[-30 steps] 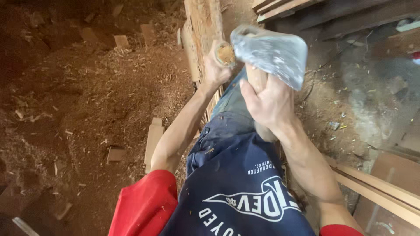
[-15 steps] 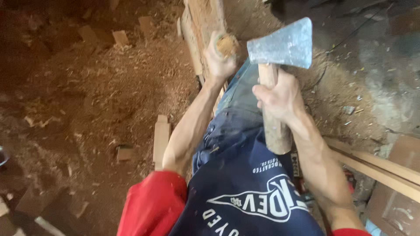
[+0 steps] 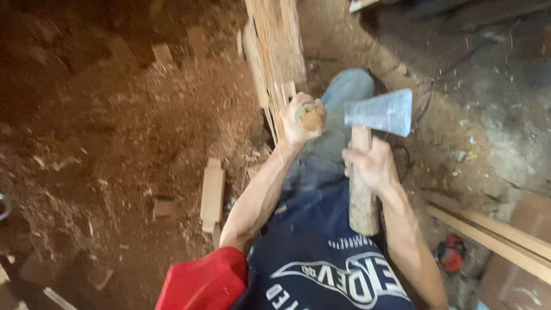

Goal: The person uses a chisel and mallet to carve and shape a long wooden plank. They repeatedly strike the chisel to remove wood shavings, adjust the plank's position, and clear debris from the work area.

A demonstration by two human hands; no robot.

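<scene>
The ground is bare reddish-brown earth point(image 3: 103, 143) strewn with sawdust, chips and splinters, turning to grey dirt on the far right. On the left lie small wood offcuts: a short block point(image 3: 164, 206) and, just beside it to the right, a longer flat offcut point(image 3: 212, 194). Farther up, near the middle, a rough split plank point(image 3: 278, 54) runs away from the person, its fibrous lower end reaching down towards the knee in blue jeans point(image 3: 344, 97).

The left hand point(image 3: 301, 117) has its fingers clenched around the near end of a round wooden piece point(image 3: 311, 119), whose sawn orange face looks up at the camera; it sits right against the lower end of the plank. Just to the right, apart from that hand, the right hand point(image 3: 373, 166) grips the pale wooden handle of a hatchet point(image 3: 379, 112), fingers wrapped tight just under the grey metal head, which stands above the thigh with its blade pointing right. The handle's butt hangs over the dark blue shirt.

On the far right, pale boards point(image 3: 493, 232) lie slanted on the ground, with a small red object point(image 3: 449, 255) near them.
</scene>
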